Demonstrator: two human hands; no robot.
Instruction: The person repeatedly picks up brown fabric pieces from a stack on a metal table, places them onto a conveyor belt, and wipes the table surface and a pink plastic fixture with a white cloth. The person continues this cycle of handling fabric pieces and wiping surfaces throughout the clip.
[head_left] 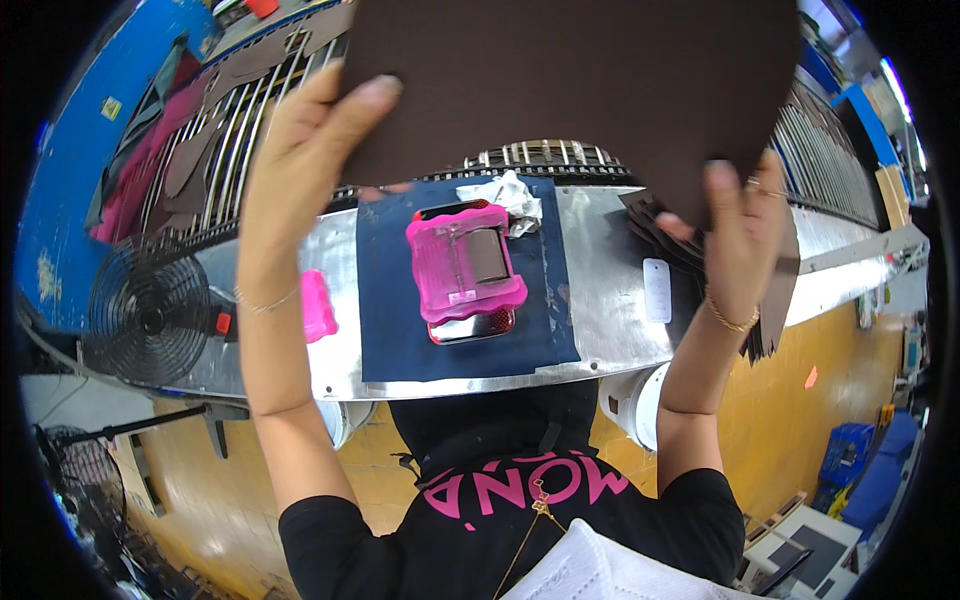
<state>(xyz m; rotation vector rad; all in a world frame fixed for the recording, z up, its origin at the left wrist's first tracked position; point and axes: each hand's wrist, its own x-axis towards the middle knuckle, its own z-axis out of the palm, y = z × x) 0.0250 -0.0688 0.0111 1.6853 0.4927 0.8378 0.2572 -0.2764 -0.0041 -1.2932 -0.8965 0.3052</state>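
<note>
White face mask (600, 565) shows lowest; beyond it, the left hand (310, 150) and right hand (745, 220), well apart, clamp opposite sides of 1 dark brown sheet (570, 80), raised above the bench (600, 270), where 1 pink frame (432, 265) sits on a blue mat (400, 345).

Kind of place: workshop or factory production floor
Conveyor: metal-rod line (838, 155) behind the bench, visible at ten and two o'clock
Bench: bare metal worktop (597, 270) curving from nine to three o'clock
Material: brown sheet (570, 80) at twelve o'clock, cut pieces (190, 162) at ten, stacked pieces (783, 275) at three
Fan: wire-caged fan (150, 318) at nine o'clock
Floor: yellow floor (755, 440) at four o'clock, blue crates (845, 453) nearby
</note>
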